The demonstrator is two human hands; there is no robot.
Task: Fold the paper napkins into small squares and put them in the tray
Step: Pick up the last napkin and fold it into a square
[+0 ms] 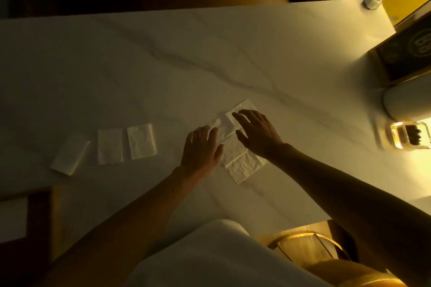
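Note:
A long white paper napkin (242,163) lies diagonally on the white marble table (210,58), its far end folded over. My left hand (201,149) lies flat on its left edge, fingers together. My right hand (256,131) hovers with fingers spread over the folded far end, fingertips touching or just above the paper. Three folded napkins lie in a row to the left: one (141,141), one (110,146) and a tilted one (69,158). A glass tray (407,135) holding something dark stands at the right edge.
A white cylindrical container (408,101) and a dark box with a round logo (405,53) stand at the right. A small white cap (373,1) sits at the far right corner. A gold-framed stool (307,247) is beside my lap.

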